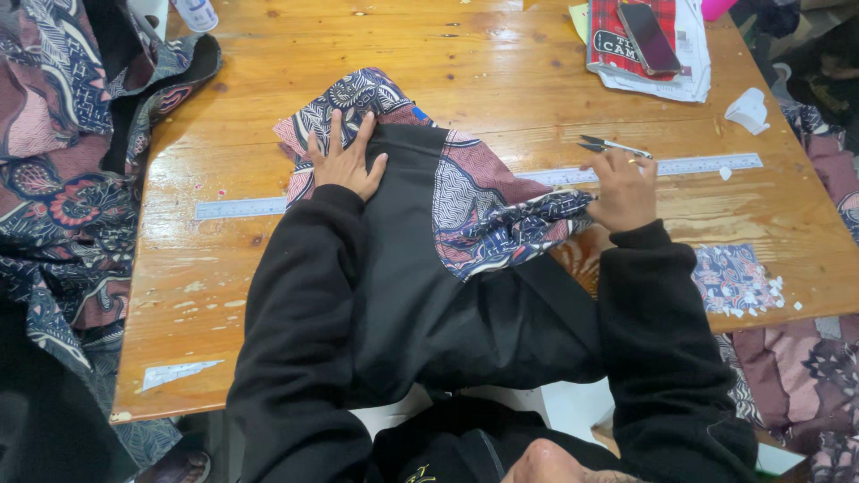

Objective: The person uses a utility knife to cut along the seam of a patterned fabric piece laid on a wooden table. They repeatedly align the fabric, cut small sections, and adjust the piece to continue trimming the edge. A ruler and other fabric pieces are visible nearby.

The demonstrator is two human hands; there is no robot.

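Note:
A garment of black cloth (pixel 407 224) with patterned batik panels (pixel 483 210) in red, blue and white lies across the wooden table (pixel 224 268). My left hand (pixel 346 159) presses flat on its upper left part, fingers spread. My right hand (pixel 624 188) rests at the garment's right edge, gripping the patterned cloth there, and holds small metal snips (pixel 608 144) whose points face left. A long metal ruler (pixel 698 165) runs under the garment across the table.
A phone (pixel 648 36) lies on a red plaid book over papers at the back right. More batik cloth (pixel 63 179) hangs at the left. A patterned scrap (pixel 729 277) with white bits sits near the right edge. A white triangular piece (pixel 174 373) lies front left.

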